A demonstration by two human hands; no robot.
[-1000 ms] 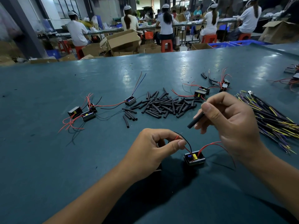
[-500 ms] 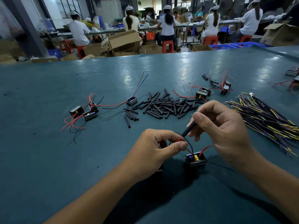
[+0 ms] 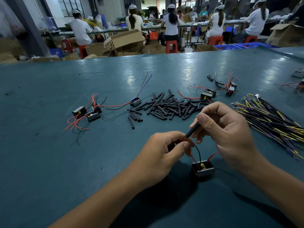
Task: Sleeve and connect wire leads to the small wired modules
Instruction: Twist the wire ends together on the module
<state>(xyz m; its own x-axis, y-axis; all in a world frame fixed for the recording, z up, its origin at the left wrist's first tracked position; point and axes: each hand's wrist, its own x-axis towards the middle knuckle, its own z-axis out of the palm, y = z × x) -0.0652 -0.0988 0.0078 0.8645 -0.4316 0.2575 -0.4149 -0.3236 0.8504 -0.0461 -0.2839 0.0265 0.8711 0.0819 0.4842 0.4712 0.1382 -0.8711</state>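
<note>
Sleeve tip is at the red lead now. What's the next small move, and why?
Probably slide the black sleeve down over the red lead: the right hand holds its lower end right at the lead tip pinched by the left hand.

teal table | cardboard boxes | red stools | windows

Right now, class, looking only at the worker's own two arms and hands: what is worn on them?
Nothing that shows. The left hand and right hand wear no gloves, and no rings, watch or wristband are visible. Both forearms are uncovered up to the picture's edge, with no sleeve in view. The fingernails are short and unpainted.
</note>
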